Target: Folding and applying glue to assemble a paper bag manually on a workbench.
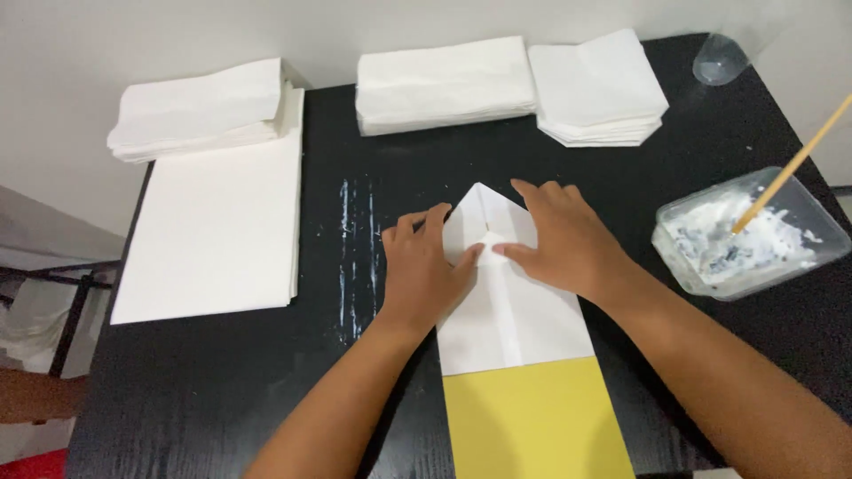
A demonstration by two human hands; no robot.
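Note:
A white folded paper (510, 319) lies in the middle of the black table (222, 390), its far end folded into a point. A yellow sheet (537, 421) sticks out from under its near end. My left hand (424, 270) lies flat on the paper's left side, thumb pressing the fold at the centre. My right hand (564, 239) presses down on the right flap, thumb meeting the left thumb near the centre crease. Neither hand grips anything.
A stack of flat white sheets (213, 231) lies at the left, with folded white piles (200, 111) (444, 84) (599, 89) along the far edge. A clear tub of white paste (745, 239) with a wooden stick (790, 168) stands at the right. White paste smears (355, 257) streak the table. A clear cup (719, 58) sits far right.

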